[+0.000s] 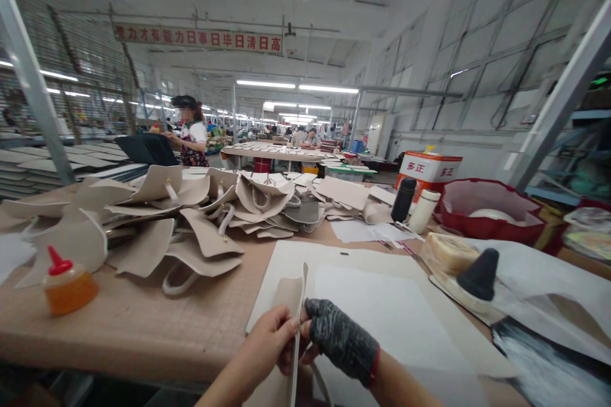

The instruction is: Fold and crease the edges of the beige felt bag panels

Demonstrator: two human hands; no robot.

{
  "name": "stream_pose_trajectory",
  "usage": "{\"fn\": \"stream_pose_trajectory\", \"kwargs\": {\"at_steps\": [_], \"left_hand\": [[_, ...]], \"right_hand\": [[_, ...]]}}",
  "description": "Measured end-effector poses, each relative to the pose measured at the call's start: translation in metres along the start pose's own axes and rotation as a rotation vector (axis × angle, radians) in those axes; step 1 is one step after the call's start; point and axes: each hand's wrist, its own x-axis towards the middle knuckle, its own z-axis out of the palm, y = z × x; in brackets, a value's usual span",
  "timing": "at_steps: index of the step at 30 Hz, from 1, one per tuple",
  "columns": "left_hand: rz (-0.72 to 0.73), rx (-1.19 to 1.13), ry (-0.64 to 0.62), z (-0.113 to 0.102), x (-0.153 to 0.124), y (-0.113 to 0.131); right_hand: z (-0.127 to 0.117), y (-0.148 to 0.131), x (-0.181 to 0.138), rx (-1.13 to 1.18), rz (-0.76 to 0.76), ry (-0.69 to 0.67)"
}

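A beige bag panel [287, 294] stands nearly on edge in front of me, with a thin seam edge facing up. My left hand [268, 342] pinches it from the left, thumb on the upper edge. From the other side my right hand [340, 338], in a dark grey fingerless glove with a red cuff, grips the same edge; its fingertips are partly hidden behind the panel. A strap-like strip [322, 385] hangs below the right hand. Underneath lie a pale board [277, 261] and a white paper sheet [372, 299].
Many beige bag panels with handles [210, 229] are heaped at the left and back. A red-capped glue bottle [69, 283] stands front left. To the right are a black flask [403, 200], a white flask [424, 211], a red bag [487, 210] and a black cone [480, 273]. A co-worker [193, 133] stands beyond.
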Motion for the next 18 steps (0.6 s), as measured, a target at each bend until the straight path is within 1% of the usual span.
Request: {"fn": "stream_pose_trajectory", "kwargs": {"at_steps": [3,6,9,12,14,16,18], "left_hand": [[0.004,-0.027,-0.057,0.0,-0.003,0.003],[0.056,-0.034,-0.052,0.002,-0.005,0.004],[0.11,-0.003,0.016,-0.001,-0.007,0.01],[0.148,-0.022,0.136,-0.014,-0.008,0.019],[0.175,-0.031,0.192,-0.022,-0.008,0.025],[0.203,0.004,0.208,-0.025,-0.008,0.03],[0.233,0.053,0.21,-0.021,-0.009,0.032]], "right_hand": [[0.002,-0.004,-0.002,-0.001,0.029,-0.005],[0.002,-0.006,-0.002,-0.035,0.054,0.015],[-0.009,-0.004,-0.001,-0.045,0.068,0.044],[-0.028,-0.002,-0.001,-0.099,0.055,0.128],[-0.036,-0.003,-0.002,-0.135,0.047,0.162],[-0.035,-0.006,-0.003,-0.136,0.023,0.146],[-0.024,-0.009,-0.002,-0.141,-0.024,0.141]]}}
